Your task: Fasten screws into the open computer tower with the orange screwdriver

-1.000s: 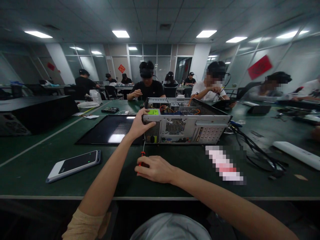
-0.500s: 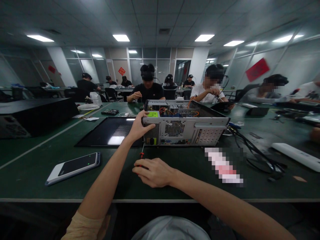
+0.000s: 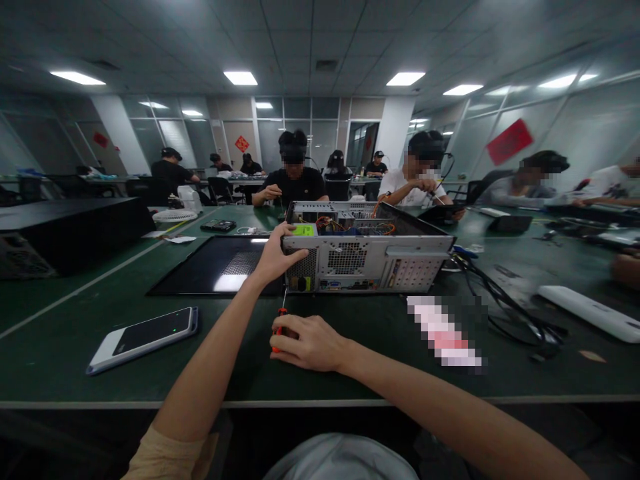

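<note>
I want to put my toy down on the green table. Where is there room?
There is bare room between the phone and the black side panel. Another patch lies on the table near its front edge, right of the right hand. Right of the computer case, the cables crowd it.

Counter tally: one open computer case [image 3: 367, 257], one side panel [image 3: 220, 265], one phone [image 3: 145, 338], one screwdriver [image 3: 281, 319], two hands — left hand [image 3: 275, 253], right hand [image 3: 307, 341].
</note>
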`<state>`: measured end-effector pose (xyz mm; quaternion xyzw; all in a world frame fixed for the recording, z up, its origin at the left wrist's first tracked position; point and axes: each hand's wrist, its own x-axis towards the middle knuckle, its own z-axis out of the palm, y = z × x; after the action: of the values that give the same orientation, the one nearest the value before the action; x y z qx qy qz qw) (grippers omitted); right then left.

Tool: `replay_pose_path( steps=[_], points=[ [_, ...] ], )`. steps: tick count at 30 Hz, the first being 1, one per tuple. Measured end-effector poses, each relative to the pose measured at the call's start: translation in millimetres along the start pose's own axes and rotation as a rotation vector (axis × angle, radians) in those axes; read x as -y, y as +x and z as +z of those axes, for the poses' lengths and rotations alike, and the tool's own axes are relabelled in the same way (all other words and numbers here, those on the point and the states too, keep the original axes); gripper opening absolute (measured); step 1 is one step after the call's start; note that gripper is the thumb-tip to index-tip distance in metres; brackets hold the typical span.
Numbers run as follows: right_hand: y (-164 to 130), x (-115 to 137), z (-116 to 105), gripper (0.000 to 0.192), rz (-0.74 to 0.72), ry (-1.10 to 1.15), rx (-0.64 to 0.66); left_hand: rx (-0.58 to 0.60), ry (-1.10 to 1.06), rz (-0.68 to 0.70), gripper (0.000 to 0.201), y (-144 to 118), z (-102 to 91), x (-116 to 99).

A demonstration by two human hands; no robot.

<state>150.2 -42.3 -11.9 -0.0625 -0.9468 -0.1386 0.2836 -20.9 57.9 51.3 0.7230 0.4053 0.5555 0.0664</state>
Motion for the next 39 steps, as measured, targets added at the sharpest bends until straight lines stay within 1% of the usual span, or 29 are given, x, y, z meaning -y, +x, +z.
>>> replay_pose_path(
  steps=[3, 8, 14, 18, 23, 26, 31, 39],
  points=[
    [-0.3, -0.3, 2.0, 0.022, -0.020, -0.011, -0.025, 0.002, -0.001, 0.006, 0.039, 0.0, -0.1, 0.4],
    [0.9, 1.6, 4.6, 0.023, -0.024, 0.029, -0.060, 0.004, 0.007, 0.012, 0.039, 0.4, -0.1, 2.9],
    [1.8, 1.4, 2.2, 0.022, -0.026, 0.070, -0.023, 0.006, 0.018, 0.007, 0.039, 0.2, -0.4, 1.4],
    [0.9, -0.3, 3.1, 0.026, -0.028, 0.038, -0.022, 0.009, 0.023, -0.006, 0.038, -0.7, -0.5, -1.5],
    [-1.5, -0.4, 2.6, 0.031, 0.015, 0.024, -0.105, 0.000, 0.011, -0.004, 0.039, -1.1, -0.4, -1.6],
    [-2.4, -1.0, 2.7, 0.030, 0.003, 0.022, -0.122, 0.000, 0.010, -0.004, 0.039, -0.9, -0.2, -1.3],
    [-1.7, -0.8, 5.4, 0.023, -0.047, 0.003, -0.090, 0.000, 0.007, -0.012, 0.038, -0.4, -0.5, -2.4],
    [-3.0, -0.2, 2.9, 0.026, -0.013, 0.021, 0.021, -0.002, 0.025, -0.001, 0.037, -0.8, -0.5, -1.0]
  ],
)
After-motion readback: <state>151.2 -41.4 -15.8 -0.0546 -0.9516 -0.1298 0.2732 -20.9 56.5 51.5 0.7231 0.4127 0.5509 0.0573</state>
